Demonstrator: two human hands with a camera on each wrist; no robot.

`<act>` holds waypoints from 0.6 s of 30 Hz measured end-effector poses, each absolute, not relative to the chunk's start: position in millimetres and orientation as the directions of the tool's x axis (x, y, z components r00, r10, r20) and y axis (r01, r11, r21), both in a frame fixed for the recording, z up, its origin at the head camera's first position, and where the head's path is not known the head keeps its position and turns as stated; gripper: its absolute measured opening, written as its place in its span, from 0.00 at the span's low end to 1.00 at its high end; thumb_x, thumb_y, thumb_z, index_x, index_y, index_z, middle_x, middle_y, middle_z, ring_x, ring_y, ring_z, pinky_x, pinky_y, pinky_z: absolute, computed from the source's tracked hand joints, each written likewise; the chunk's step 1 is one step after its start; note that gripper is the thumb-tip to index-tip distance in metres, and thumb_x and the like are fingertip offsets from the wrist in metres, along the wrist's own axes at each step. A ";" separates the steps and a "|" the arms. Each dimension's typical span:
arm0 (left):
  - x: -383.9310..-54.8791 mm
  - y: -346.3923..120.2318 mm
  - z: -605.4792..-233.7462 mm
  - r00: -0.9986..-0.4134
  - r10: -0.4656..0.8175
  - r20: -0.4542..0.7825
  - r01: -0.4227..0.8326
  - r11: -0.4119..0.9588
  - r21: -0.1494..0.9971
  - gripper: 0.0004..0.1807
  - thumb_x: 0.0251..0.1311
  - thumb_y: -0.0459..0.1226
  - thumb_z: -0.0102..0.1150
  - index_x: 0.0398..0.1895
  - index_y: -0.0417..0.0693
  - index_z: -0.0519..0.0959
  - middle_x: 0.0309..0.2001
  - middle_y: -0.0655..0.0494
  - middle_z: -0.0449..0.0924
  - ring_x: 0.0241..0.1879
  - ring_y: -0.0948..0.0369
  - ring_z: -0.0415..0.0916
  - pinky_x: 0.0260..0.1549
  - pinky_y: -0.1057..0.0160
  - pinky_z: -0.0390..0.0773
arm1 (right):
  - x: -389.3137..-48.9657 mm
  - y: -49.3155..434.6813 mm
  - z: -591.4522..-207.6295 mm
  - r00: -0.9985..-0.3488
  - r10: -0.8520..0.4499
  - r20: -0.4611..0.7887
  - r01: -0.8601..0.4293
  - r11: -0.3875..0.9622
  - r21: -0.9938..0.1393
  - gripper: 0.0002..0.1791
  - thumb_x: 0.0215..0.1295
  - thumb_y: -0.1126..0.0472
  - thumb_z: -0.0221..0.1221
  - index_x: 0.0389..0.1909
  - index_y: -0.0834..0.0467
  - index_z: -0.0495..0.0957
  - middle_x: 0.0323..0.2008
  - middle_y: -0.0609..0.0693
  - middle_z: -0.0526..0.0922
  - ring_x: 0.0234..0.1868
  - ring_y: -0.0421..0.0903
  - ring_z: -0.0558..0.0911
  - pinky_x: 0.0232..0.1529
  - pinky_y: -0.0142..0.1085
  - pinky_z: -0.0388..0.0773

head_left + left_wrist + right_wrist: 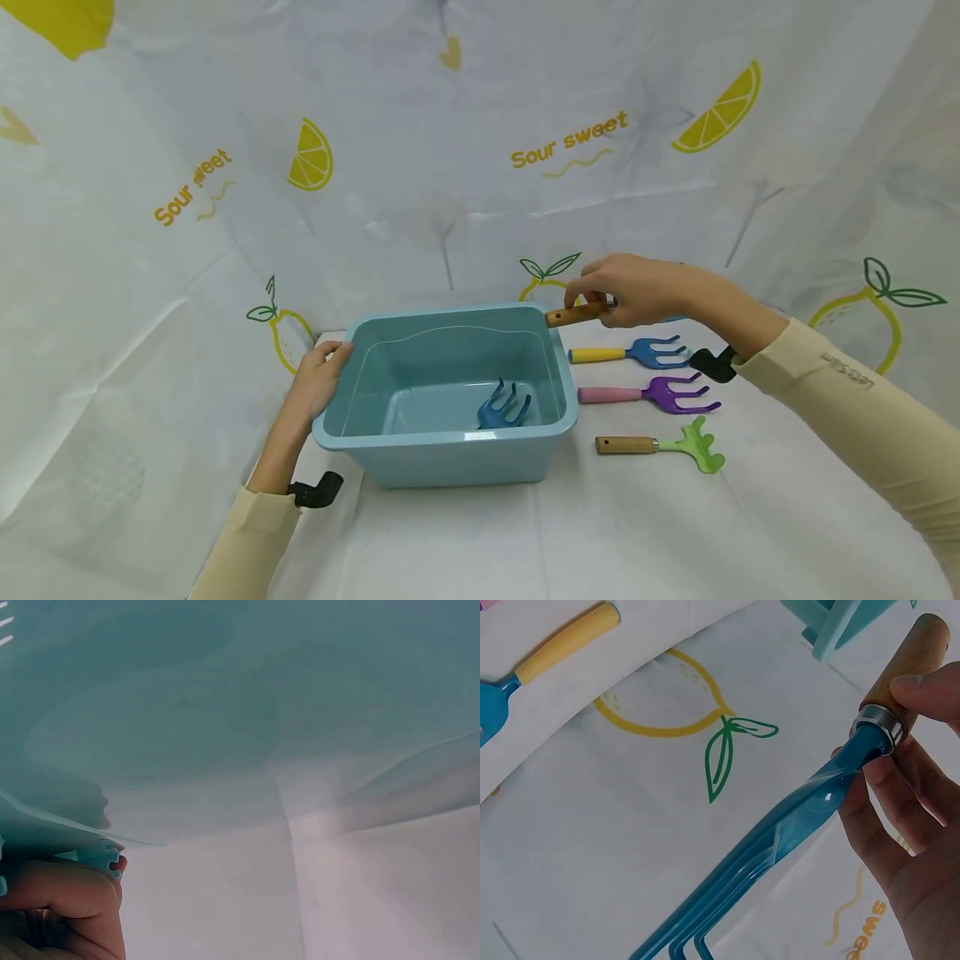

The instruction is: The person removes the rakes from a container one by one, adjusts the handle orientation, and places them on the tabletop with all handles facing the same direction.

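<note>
My right hand [633,287] pinches the wooden handle of a blue hand rake [810,806] just above the basin's back right corner. In the right wrist view its metal collar and long prongs show, pointing away from the basin. My left hand [318,379] grips the left rim of a light blue basin [442,462]; the left wrist view shows its curled fingers [67,889] at the rim. Inside the basin lies another blue rake [504,410], only its pronged head showing over the front wall.
Right of the basin, from back to front, lie a blue rake with a yellow handle [597,355], a purple rake with a pink handle [611,395] and a green rake with a wooden handle [626,446]. A white lemon-print cloth [420,192] covers the back and table.
</note>
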State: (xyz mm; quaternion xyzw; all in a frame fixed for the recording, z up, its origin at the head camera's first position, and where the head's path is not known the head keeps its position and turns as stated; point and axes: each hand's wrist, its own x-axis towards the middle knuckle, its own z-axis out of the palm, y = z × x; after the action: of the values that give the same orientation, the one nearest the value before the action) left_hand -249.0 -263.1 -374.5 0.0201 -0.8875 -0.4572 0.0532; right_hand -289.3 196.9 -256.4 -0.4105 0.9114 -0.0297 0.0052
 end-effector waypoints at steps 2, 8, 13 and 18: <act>-249.3 -263.1 -374.9 -0.994 -0.085 0.075 0.012 0.581 0.814 0.32 0.81 0.53 0.39 0.68 0.34 0.71 0.59 0.34 0.77 0.46 0.52 0.78 0.38 0.66 0.77 | -289.6 201.3 -258.5 -0.665 -0.746 0.015 -0.746 0.664 -0.050 0.21 0.58 0.69 0.65 0.51 0.47 0.83 0.35 0.45 0.79 0.38 0.45 0.76 0.41 0.40 0.77; -249.7 -263.5 -375.9 -0.993 -0.087 0.077 0.012 0.582 0.813 0.32 0.81 0.53 0.39 0.68 0.35 0.71 0.59 0.34 0.77 0.47 0.51 0.78 0.38 0.65 0.76 | -290.5 212.9 -264.4 -0.671 -0.741 0.019 -0.741 0.670 -0.048 0.20 0.58 0.69 0.65 0.50 0.47 0.83 0.34 0.44 0.79 0.37 0.44 0.76 0.41 0.40 0.76; -249.5 -263.3 -376.3 -0.993 -0.084 0.081 0.017 0.584 0.812 0.32 0.81 0.53 0.39 0.67 0.34 0.71 0.59 0.34 0.77 0.47 0.52 0.78 0.38 0.66 0.76 | -290.9 220.1 -269.2 -0.690 -0.723 0.009 -0.723 0.689 -0.049 0.20 0.57 0.68 0.66 0.50 0.48 0.83 0.33 0.44 0.79 0.37 0.44 0.76 0.40 0.40 0.76; -249.4 -262.7 -375.8 -0.993 -0.085 0.080 0.016 0.582 0.813 0.32 0.81 0.53 0.39 0.67 0.34 0.71 0.59 0.34 0.77 0.47 0.51 0.78 0.38 0.65 0.76 | -292.0 227.4 -273.7 -0.710 -0.704 0.011 -0.703 0.708 -0.061 0.21 0.57 0.69 0.67 0.49 0.47 0.83 0.33 0.44 0.79 0.37 0.45 0.77 0.40 0.39 0.76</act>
State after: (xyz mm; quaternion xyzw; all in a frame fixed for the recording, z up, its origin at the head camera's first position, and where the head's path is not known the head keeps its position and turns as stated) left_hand -249.4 -262.7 -375.8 0.0196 -0.8876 -0.4569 0.0554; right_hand -292.0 227.4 -273.7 -0.3808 0.9241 -0.0301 0.0067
